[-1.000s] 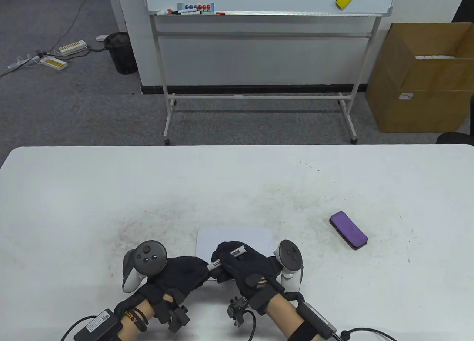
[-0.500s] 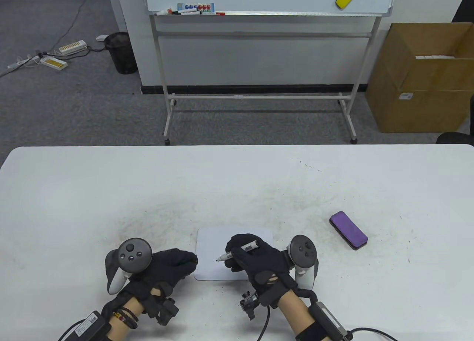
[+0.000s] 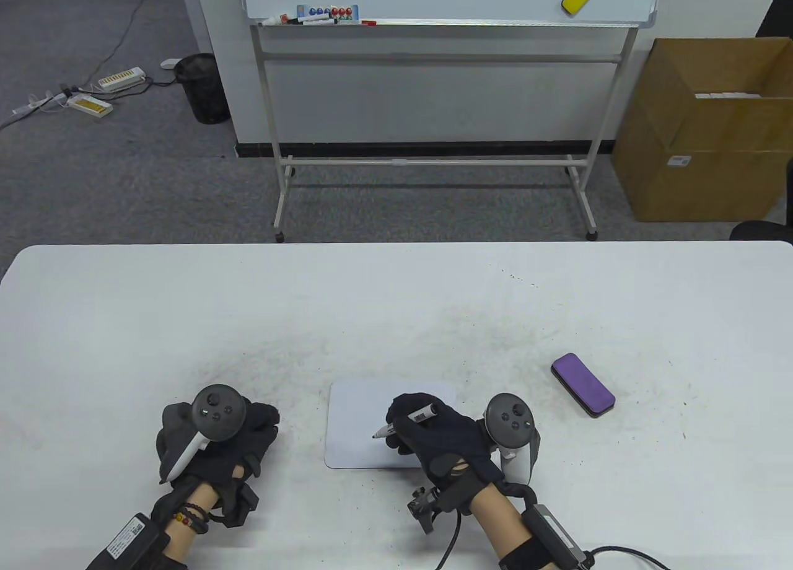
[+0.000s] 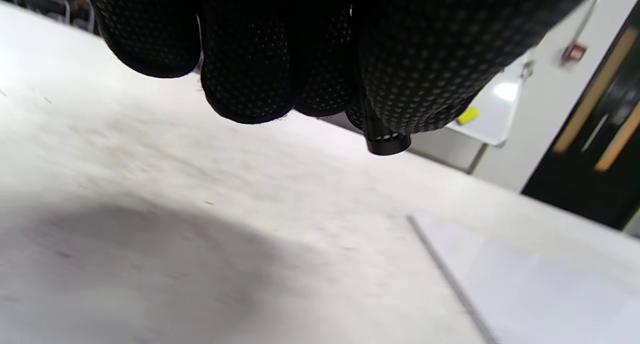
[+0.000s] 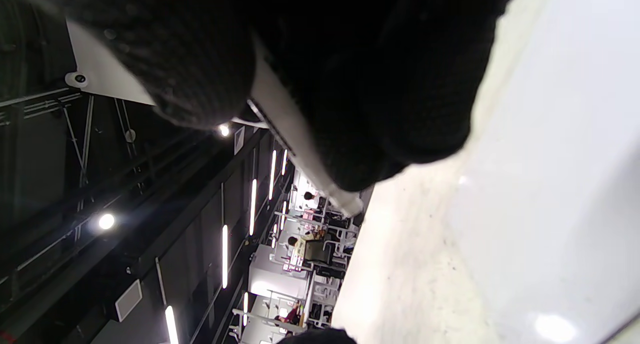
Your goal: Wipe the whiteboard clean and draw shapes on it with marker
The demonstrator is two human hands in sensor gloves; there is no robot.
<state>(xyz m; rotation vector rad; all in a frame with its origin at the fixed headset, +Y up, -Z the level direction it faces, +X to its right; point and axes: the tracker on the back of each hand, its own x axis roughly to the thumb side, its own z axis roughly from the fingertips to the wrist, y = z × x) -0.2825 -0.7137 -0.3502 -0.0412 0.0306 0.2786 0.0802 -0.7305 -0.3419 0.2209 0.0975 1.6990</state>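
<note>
A small blank whiteboard (image 3: 356, 418) lies on the white table (image 3: 396, 310) near its front edge. My right hand (image 3: 403, 426) grips an uncapped black marker (image 3: 418, 415), whose tip points left over the board's middle. In the right wrist view the marker's pale barrel (image 5: 295, 143) runs under curled fingers, with the whiteboard (image 5: 560, 158) to the right. My left hand (image 3: 257, 430) lies on the table left of the board, apart from it. Its curled fingers (image 4: 250, 58) hold the black marker cap (image 4: 387, 142). The board's edge (image 4: 540, 289) shows at lower right there.
A purple eraser (image 3: 583, 385) lies on the table to the right of the board. Beyond the table stand a large whiteboard on a wheeled frame (image 3: 433, 161), a cardboard box (image 3: 700, 136) and a black bin (image 3: 201, 87).
The hands have parted: my left hand pulled the cap off and slid left off the board. My right hand shifted right, and the marker's bare tip now points over the board.
</note>
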